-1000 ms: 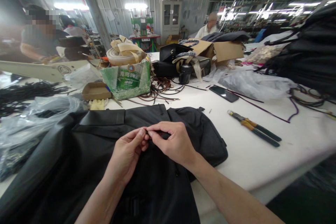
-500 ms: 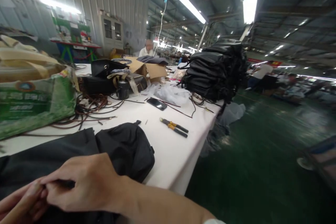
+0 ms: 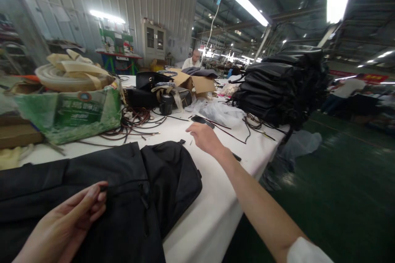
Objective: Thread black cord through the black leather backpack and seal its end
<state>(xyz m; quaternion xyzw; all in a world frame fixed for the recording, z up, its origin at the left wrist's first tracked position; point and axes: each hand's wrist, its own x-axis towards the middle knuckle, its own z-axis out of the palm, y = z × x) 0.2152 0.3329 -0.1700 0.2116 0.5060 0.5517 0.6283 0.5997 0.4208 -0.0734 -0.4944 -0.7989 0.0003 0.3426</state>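
Note:
A black bag (image 3: 120, 168) with zips lies across the near side of the white table. Over it, my left hand (image 3: 72, 218) is closed, pinching a small dark piece (image 3: 103, 188) between thumb and fingertips; its kind is too small to make out. My right hand (image 3: 203, 136) reaches out above the table, just in front of a phone (image 3: 197, 119). Its fingers are loosely bent, with nothing visible in them. Under my right wrist, most of the pliers is hidden; only a dark handle end (image 3: 236, 157) shows.
A green box (image 3: 89, 111) holding rolled beige strapping stands at left. Brown cords (image 3: 138, 117), a dark jar (image 3: 166, 104), a cardboard box (image 3: 202, 84) and clear plastic (image 3: 219, 111) lie behind. Black bags (image 3: 271, 86) are piled at right, near the table edge. A person (image 3: 193, 59) sits beyond.
My hands have parted. My right hand has moved forward and right, over the pliers, while my left stays above the bag with its pinch. The view has swung left.

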